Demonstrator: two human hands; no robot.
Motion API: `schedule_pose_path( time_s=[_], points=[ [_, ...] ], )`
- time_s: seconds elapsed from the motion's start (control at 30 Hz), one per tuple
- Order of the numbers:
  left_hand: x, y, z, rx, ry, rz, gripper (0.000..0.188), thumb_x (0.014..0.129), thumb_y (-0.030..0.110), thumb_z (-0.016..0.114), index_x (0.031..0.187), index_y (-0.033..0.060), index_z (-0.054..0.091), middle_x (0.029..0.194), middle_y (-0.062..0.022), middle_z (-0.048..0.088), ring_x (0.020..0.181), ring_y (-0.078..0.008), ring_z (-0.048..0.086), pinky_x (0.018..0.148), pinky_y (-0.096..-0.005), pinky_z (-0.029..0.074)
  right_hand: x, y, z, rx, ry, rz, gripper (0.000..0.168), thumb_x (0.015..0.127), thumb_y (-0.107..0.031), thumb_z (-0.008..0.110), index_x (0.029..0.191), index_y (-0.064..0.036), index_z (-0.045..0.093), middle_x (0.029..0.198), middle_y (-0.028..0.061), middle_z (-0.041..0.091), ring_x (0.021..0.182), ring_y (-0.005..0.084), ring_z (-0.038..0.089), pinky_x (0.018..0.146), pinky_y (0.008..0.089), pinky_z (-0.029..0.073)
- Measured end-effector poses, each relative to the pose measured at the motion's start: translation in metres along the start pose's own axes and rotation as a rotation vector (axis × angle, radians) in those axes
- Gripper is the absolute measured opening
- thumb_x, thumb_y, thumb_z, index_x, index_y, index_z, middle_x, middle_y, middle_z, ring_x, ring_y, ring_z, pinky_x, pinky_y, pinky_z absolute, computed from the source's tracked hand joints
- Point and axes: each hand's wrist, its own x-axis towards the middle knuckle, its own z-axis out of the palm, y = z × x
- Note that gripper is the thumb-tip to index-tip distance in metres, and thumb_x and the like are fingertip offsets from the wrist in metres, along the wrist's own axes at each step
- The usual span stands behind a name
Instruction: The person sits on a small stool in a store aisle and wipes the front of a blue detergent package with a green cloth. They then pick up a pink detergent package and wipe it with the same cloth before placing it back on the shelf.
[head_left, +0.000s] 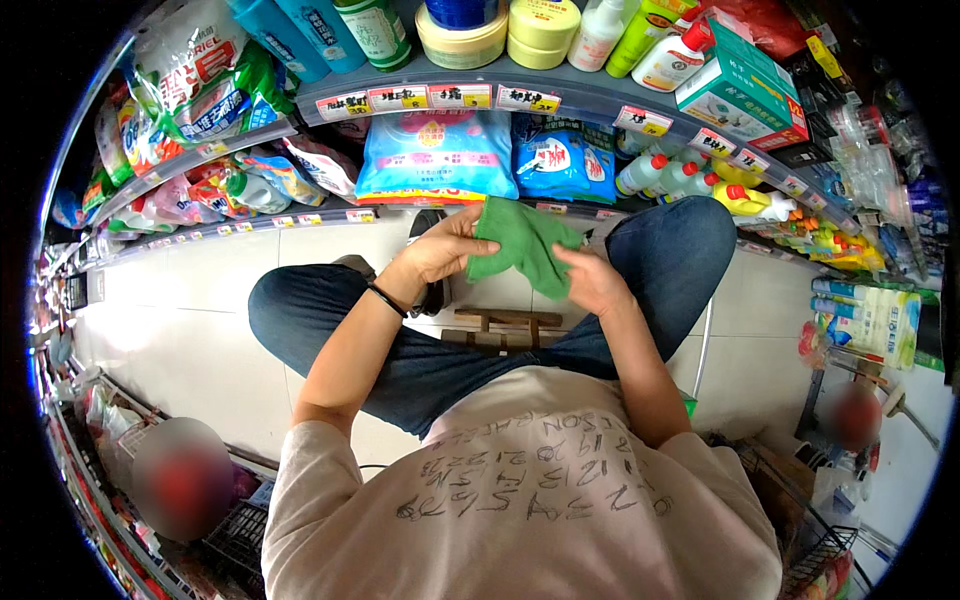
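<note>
A green cloth (525, 244) is stretched between my two hands, above the gap between my knees and close to the lower shelf. My left hand (442, 247) pinches its left side, with the thumb lying on top; a black band circles that wrist. At the cloth's right edge, my right hand (589, 274) holds it between thumb and fingers, and those fingertips are partly hidden. Just beyond the cloth stands a large blue and pink detergent bag (436, 159), with smaller blue bags (562, 161) to its right.
Bottles, yellow jars (541, 34) and a green box (742, 90) line the upper shelf, whose edge (465, 97) carries price tags. Capped bottles (667, 178) fill the lower right. A small wooden stool (502, 341) is beneath me. Wire baskets (240, 532) are behind at left.
</note>
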Motion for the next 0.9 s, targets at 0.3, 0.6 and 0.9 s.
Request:
schedule_pose_path(
  time_s=[0.3, 0.6, 0.9],
  points=[
    [0.002, -0.005, 0.000, 0.323, 0.299, -0.062, 0.072, 0.080, -0.006, 0.070, 0.143, 0.0053, 0.039, 0.108, -0.0082, 0.061, 0.097, -0.0149, 0.061, 0.083, -0.0242, 0.050, -0.008, 0.000, -0.014, -0.429, 0.299, -0.274, 0.062, 0.083, -0.010, 0.073, 0.139, -0.011, 0.045, 0.104, 0.0060, 0.063, 0.100, 0.0198, 0.059, 0.090, 0.0360, 0.045],
    [-0.019, -0.008, 0.036, 1.238, 0.456, 0.043, 0.021, 0.078, 0.004, 0.074, 0.099, 0.0040, 0.072, 0.090, -0.0087, 0.065, 0.089, -0.0249, 0.061, 0.080, -0.0348, 0.049, -0.006, -0.003, 0.012, -1.490, 0.263, -0.495, 0.024, 0.081, -0.013, 0.072, 0.104, -0.009, 0.067, 0.100, 0.0188, 0.058, 0.092, 0.0361, 0.060, 0.083, 0.0429, 0.047],
    [-0.007, -0.008, 0.048, 1.688, 0.535, 0.169, 0.018, 0.088, 0.022, 0.063, 0.094, 0.0065, 0.066, 0.076, -0.0139, 0.064, 0.073, -0.0357, 0.062, 0.069, -0.0470, 0.049, 0.031, -0.017, 0.000, -1.343, 0.565, -0.821, 0.017, 0.087, -0.010, 0.065, 0.104, -0.006, 0.066, 0.088, 0.0160, 0.061, 0.078, 0.0322, 0.063, 0.068, 0.0396, 0.048]
  ],
)
